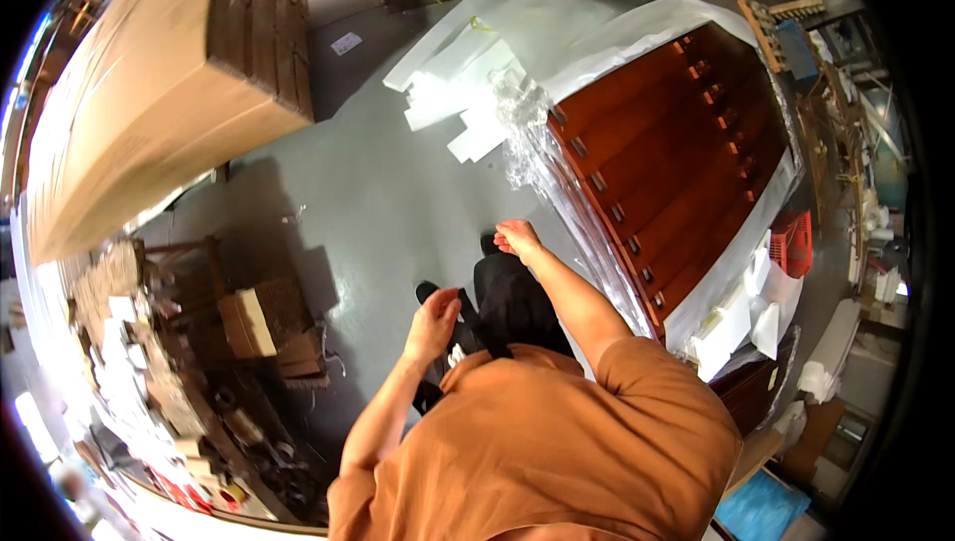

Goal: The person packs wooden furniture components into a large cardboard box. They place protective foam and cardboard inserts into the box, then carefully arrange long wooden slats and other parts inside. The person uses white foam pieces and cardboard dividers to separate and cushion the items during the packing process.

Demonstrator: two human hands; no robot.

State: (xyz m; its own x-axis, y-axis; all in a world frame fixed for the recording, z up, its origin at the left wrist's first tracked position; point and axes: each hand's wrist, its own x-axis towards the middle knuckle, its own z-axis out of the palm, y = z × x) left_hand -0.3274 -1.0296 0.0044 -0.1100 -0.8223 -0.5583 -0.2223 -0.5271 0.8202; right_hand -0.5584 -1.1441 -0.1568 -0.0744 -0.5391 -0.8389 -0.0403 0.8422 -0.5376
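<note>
Over the floor in front of my body, my left hand (435, 325) hangs beside my dark trousers, its fingers loosely curled together. Nothing shows in it. My right hand (516, 239) is farther forward, above a dark shoe, with its fingers also curled in and no object visible. Neither hand touches anything. To the right of my right hand lies a stack of glossy red-brown wooden panels (657, 143) with small metal fittings along the near-left edge. Clear plastic wrap (577, 213) hangs along that edge, and the right hand is apart from it.
Large cardboard cartons (169, 113) stand at far left. White foam sheets (448, 93) lie by the panels' far corner. Shelving with cardboard pieces (109, 282) is at left, beside an open carton (249, 322). A red plastic basket (793, 245) stands to the right of the panels.
</note>
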